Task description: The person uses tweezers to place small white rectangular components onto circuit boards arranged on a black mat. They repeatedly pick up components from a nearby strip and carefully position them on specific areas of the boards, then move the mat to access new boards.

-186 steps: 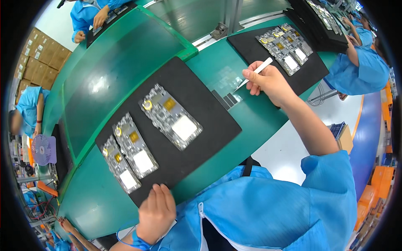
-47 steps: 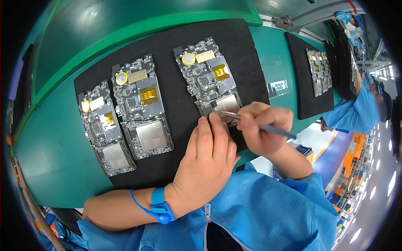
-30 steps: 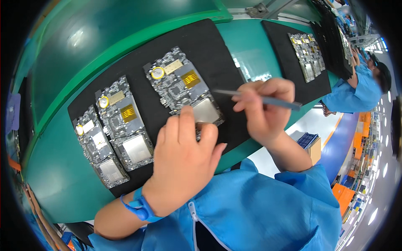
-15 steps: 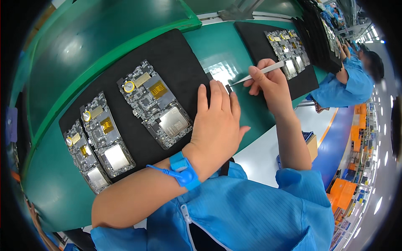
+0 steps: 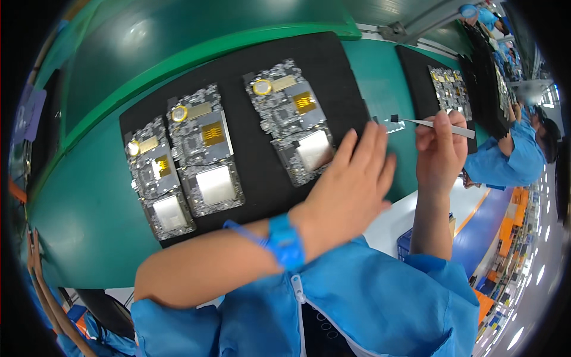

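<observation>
here, a pair of tweezers (image 5: 433, 124) sits pinched in the right hand (image 5: 441, 153), fingers curled shut around the handle, the tips carrying a small dark piece (image 5: 394, 118) above the green bench (image 5: 89, 196), just past the right edge of a black mat (image 5: 262, 178). beneath the tips lies a small clear strip (image 5: 395, 126) on the green surface. the left hand (image 5: 351, 184) is spread open and flat, holding nothing, palm down on the lower right corner of the mat, fingertips close beside the nearest circuit board (image 5: 291, 128). a blue wrist strap (image 5: 284, 241) circles the left wrist. three circuit boards lie side by side on the mat: the nearest one to the right, a middle board (image 5: 205, 157) and a left board (image 5: 157, 178), each with a round gold part near its top and a pale square shield lower down. further right, a second black mat (image 5: 425, 77) holds another board (image 5: 450, 92). both arms wear blue sleeves. at the far right edge, another person in a blue coat (image 5: 511, 157) works at the same bench.
</observation>
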A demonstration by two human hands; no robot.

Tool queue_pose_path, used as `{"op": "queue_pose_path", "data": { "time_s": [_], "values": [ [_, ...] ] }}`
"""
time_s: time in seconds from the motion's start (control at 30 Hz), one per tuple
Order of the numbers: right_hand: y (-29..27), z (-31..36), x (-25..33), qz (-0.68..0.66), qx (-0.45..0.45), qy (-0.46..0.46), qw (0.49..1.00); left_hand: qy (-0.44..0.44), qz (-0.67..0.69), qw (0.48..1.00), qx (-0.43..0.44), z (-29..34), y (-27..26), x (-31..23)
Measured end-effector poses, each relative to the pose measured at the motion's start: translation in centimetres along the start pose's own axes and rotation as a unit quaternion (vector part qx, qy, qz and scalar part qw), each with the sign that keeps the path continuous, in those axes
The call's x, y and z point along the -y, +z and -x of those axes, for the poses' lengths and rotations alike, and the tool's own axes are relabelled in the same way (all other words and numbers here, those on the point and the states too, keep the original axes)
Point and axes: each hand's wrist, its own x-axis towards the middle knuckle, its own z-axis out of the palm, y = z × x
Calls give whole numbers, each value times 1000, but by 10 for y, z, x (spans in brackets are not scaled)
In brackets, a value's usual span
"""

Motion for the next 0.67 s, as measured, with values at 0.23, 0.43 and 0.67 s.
{"op": "queue_pose_path", "data": {
  "time_s": [0.23,0.43,0.67],
  "values": [
    [109,51,-2,-130,65,172,974,-215,-233,942,112,112,-93,1],
    [178,83,-21,-63,108,184,975,-141,-259,949,108,142,-91,21],
    [177,95,-29,-34,85,124,988,-85,-243,964,72,152,-84,29]
  ]
}}
